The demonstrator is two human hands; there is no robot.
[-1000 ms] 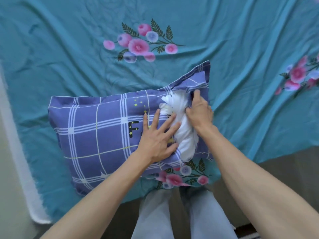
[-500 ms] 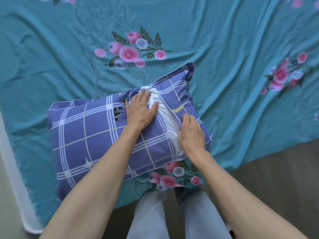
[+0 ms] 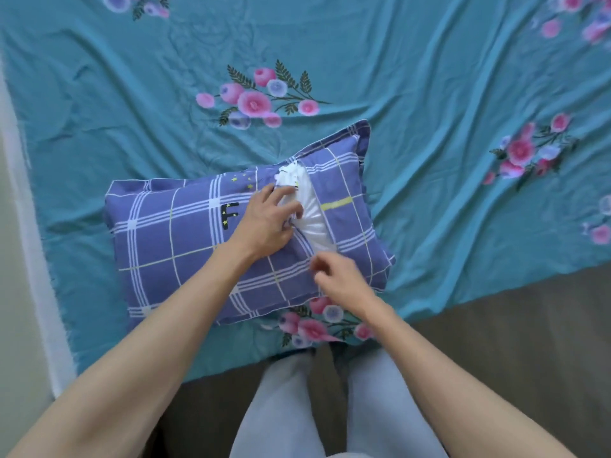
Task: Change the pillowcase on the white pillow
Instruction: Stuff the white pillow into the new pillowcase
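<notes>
The white pillow (image 3: 312,213) shows through a long slit in the blue plaid pillowcase (image 3: 185,246), which lies on the teal bed sheet. My left hand (image 3: 269,224) sits at the left edge of the slit, with its thumb and curled fingers gripping the pillowcase edge over the white filling. My right hand (image 3: 342,279) hovers at the lower end of the slit. Its fingers are loosely curled and blurred, and nothing shows in them.
A teal bed sheet (image 3: 429,110) printed with pink flowers covers the bed. The bed's near edge runs under the pillow, with dark floor (image 3: 512,342) beyond it. My legs in light trousers (image 3: 284,408) stand against the edge. A white strip (image 3: 36,259) borders the sheet on the left.
My left hand has slid down the slit's left edge and curled onto the fabric. My right hand has lifted off the pillowcase and its flat fingers have curled.
</notes>
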